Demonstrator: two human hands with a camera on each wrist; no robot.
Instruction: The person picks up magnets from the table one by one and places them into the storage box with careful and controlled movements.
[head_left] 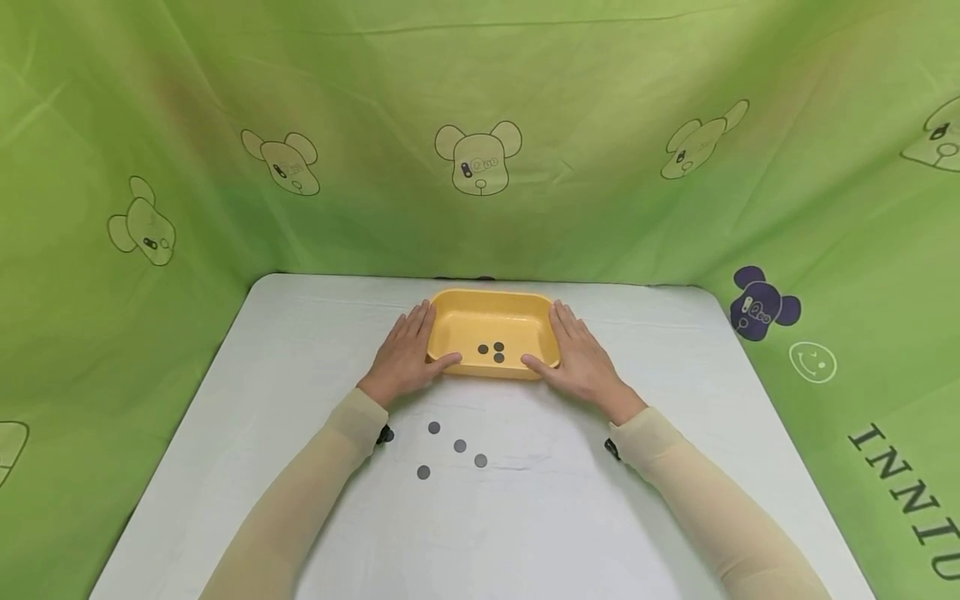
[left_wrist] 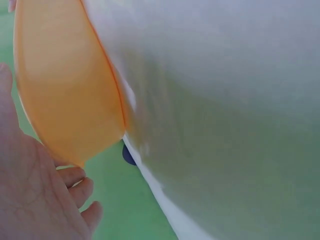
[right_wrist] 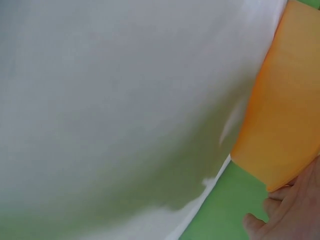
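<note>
White table [head_left: 675, 517], green bear-print cloth backdrop [head_left: 480, 100] — soft, even light

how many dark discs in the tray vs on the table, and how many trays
discs in the tray: 3
discs on the table: 4
tray: 1
total: 8 things, 7 of them discs

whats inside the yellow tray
Three dark round discs lie close together on the floor of the yellow tray, near its front wall. The strip of floor right behind that front wall is hidden. The left hand and right hand rest against its ends.
</note>
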